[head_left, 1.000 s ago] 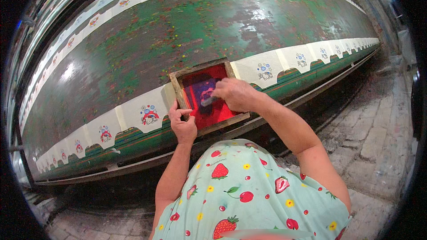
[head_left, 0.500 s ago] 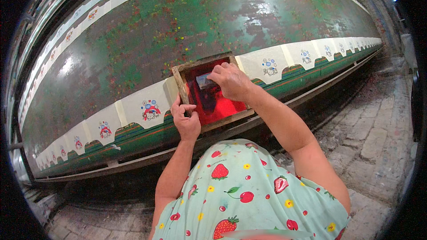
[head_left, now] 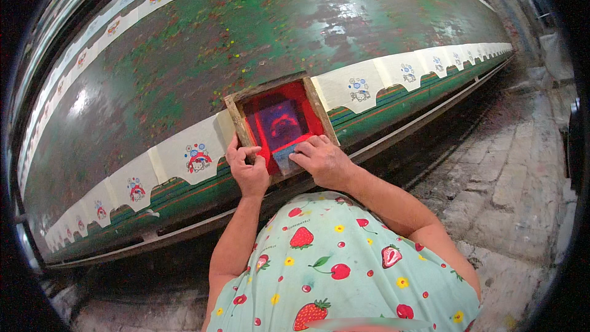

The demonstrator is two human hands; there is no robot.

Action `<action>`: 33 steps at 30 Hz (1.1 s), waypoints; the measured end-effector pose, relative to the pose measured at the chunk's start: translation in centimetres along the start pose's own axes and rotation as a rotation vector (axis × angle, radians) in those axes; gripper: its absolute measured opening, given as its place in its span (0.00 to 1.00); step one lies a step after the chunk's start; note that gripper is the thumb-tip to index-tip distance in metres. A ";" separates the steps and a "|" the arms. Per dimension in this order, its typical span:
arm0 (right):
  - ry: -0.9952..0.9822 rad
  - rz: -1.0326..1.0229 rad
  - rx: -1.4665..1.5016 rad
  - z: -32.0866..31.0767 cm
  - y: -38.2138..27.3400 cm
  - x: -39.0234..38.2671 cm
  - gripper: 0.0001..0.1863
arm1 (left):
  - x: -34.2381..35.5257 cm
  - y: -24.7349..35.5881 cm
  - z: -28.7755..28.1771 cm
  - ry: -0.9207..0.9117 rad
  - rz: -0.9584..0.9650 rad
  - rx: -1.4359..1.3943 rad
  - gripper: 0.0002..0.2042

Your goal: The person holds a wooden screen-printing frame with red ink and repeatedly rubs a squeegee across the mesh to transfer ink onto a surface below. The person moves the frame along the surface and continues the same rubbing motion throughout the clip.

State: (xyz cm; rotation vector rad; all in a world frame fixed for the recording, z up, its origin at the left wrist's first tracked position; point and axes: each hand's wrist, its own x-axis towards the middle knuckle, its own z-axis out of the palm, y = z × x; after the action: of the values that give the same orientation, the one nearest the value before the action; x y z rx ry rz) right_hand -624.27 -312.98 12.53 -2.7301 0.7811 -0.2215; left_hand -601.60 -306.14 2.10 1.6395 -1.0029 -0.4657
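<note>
A small wooden screen-printing frame [head_left: 321,108] lies on the near strip of white printed pieces, wet red ink around its mesh [head_left: 284,120]. My left hand [head_left: 249,172] grips the frame's left side near its front corner, thumb and fingers bent round the wood. My right hand [head_left: 327,163] pinches a flat grey-blue squeegee [head_left: 284,156] inside the frame, at the end closest to me. The squeegee's lower edge rests in red ink. Behind it a purplish mesh area shows a red curved motif. My right fingers partly cover the squeegee.
The long dark green table [head_left: 203,55] is spotted with paint. White scalloped pieces [head_left: 198,158] with a red and blue cartoon print run left; those on the right [head_left: 359,89] lack the red. A rail [head_left: 418,121] edges the table. Grey paving [head_left: 491,172] lies at right.
My right hand has drawn the squeegee toward me, from the frame's far part to its near end. The mesh behind it now shows purplish. My left hand keeps its grip.
</note>
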 end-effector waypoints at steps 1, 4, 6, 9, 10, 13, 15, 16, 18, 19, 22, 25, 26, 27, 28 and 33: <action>-0.007 0.000 0.008 0.0 -0.2 -0.3 0.21 | 0.0 0.0 0.0 -0.003 0.000 -0.002 0.11; -0.038 0.000 0.027 0.0 -0.4 -0.9 0.21 | 0.0 -0.1 0.0 -0.004 0.010 0.014 0.11; -0.031 -0.002 0.075 -0.2 -0.2 -1.4 0.22 | 0.0 -0.2 0.0 -0.002 0.012 0.029 0.11; 0.088 0.037 0.190 -0.7 0.4 -2.8 0.25 | 0.2 -0.3 -0.1 0.009 0.054 0.116 0.11; 0.173 0.071 0.214 -0.8 0.7 -3.4 0.26 | 0.2 -0.3 -0.1 0.008 0.048 0.088 0.11; 0.349 0.223 0.276 -0.7 2.4 -5.4 0.25 | 0.2 0.4 -0.1 0.025 0.081 0.058 0.12; 0.434 0.334 0.338 -0.3 3.9 -6.8 0.24 | 0.0 1.2 0.5 0.004 0.053 0.048 0.12; 0.437 0.350 0.388 -0.3 4.7 -7.6 0.24 | 0.0 1.6 1.1 0.008 0.048 0.057 0.12; 0.448 0.376 0.498 -0.3 6.6 -9.0 0.24 | -0.3 2.8 3.2 0.004 0.113 0.043 0.12; 0.458 0.374 0.480 -0.5 7.7 -9.8 0.24 | -0.3 3.4 4.7 0.011 0.142 0.008 0.12; 0.496 0.375 0.444 -1.5 11.2 -12.5 0.24 | -0.7 5.1 9.6 0.008 0.158 -0.033 0.11; 0.531 0.386 0.456 -2.8 15.1 -15.1 0.24 | -1.6 6.6 14.6 -0.005 0.142 -0.035 0.11; 0.533 0.380 0.447 -3.4 16.4 -15.9 0.25 | -1.7 7.0 16.1 -0.003 0.143 -0.034 0.11; 0.534 0.374 0.439 -3.9 17.6 -16.7 0.25 | -1.7 7.4 17.5 -0.006 0.163 -0.005 0.11; 0.539 0.367 0.432 -4.4 18.8 -17.5 0.25 | -1.9 7.7 18.7 -0.004 0.154 -0.026 0.11; 0.497 0.347 0.473 -6.2 23.3 -20.2 0.25 | -3.5 9.2 23.3 0.004 0.015 -0.045 0.11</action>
State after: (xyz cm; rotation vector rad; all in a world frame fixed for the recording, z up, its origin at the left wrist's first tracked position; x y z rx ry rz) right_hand -654.13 -322.49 9.59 -2.0714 1.1396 -0.8989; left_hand -624.15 -317.52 2.51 1.5916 -0.9942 -0.4709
